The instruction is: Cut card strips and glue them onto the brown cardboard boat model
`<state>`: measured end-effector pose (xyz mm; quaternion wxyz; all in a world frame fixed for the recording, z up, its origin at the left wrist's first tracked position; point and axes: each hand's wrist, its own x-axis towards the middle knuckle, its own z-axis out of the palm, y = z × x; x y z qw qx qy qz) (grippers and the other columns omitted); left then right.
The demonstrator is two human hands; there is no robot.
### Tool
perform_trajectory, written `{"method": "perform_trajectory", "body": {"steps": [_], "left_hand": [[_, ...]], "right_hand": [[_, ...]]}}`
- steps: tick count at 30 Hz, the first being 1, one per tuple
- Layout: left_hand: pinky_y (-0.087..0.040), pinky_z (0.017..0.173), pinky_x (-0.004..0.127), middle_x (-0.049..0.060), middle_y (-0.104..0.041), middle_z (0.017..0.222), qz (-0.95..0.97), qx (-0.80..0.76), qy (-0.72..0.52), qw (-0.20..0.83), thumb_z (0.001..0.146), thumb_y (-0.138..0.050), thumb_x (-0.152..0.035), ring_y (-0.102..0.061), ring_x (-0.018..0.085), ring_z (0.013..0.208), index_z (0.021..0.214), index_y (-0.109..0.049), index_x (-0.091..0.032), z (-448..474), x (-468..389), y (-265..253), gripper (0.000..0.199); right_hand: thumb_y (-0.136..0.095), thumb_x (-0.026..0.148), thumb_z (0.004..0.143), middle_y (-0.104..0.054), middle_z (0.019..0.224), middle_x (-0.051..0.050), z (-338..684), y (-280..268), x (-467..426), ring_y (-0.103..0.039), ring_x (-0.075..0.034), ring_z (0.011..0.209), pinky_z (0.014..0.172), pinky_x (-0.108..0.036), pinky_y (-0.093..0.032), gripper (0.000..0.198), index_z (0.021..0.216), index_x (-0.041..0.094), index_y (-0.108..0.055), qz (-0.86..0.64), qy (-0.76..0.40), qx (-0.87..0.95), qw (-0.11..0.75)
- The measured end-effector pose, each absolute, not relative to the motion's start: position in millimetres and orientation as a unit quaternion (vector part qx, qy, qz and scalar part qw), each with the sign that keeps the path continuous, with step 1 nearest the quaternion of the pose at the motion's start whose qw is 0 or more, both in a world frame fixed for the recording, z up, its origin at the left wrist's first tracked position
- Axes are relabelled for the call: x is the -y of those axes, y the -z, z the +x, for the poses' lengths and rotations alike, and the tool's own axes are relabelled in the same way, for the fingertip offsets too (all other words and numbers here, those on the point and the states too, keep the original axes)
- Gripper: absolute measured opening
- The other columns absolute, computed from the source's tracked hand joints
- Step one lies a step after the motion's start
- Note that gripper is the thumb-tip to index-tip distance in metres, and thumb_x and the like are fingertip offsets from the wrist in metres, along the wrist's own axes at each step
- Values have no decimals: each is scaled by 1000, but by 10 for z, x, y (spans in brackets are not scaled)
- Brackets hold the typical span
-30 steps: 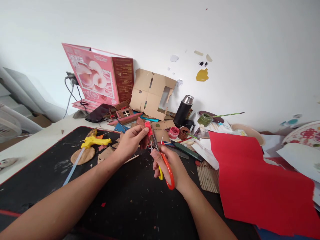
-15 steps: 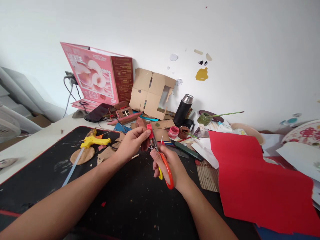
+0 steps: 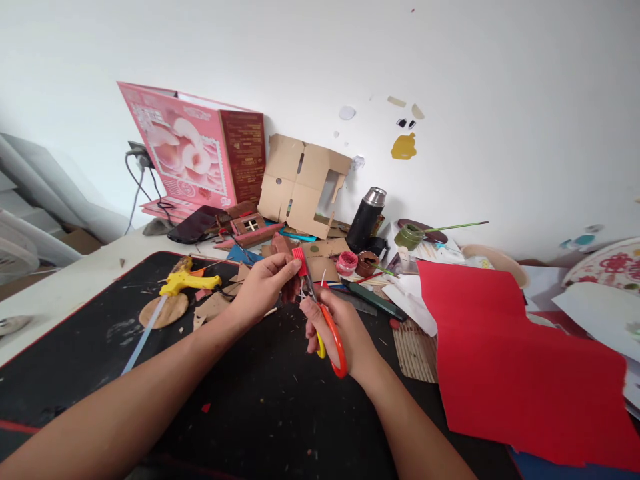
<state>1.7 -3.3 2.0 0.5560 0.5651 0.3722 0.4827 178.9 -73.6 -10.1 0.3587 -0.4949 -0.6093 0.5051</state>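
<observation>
Red, finely ridged strip (image 3: 299, 259), apparently corrugated card, held above the far part of the black mat (image 3: 250, 407) and worked with scissors (image 3: 341, 350). The left hand (image 3: 270, 283) pinches the strip between thumb and forefinger, leaving its ridged far end exposed. The right hand (image 3: 345, 327) grasps the scissors by their orange and yellow handles, the blades pointing far and slightly left, alongside the strip's right edge. Whether the blades bite into the card is too small to tell.

For a clean cut, the pinch should sit close to the cutting line but clear of the blades, firm enough to stop the strip twisting yet light enough not to flatten its ridges. Alignment with a ridge would probably help a cut run straight; short, controlled closures suit so small a piece. Turning the strip with the left hand is likely steadier than swinging the scissors.

Surroundings: a yellow glue gun (image 3: 187, 283) at left; a large red sheet (image 3: 510, 353) at right; an open pink paint jar (image 3: 347, 264) beyond the right hand, best kept clear of the elbows and blades.
</observation>
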Motion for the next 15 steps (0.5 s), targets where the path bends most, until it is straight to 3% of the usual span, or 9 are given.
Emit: {"method": "perform_trajectory", "body": {"steps": [15], "left_hand": [[-43, 44, 22, -2, -63, 56, 560, -361, -486, 565, 85, -80, -68, -54, 10, 43, 74, -61, -20, 17, 30, -14, 53]], "right_hand": [[-57, 72, 104, -64, 68, 5, 1795, 135, 727, -68, -14, 47, 48, -22, -50, 49, 103, 23, -59, -489, -507, 610, 363]]}}
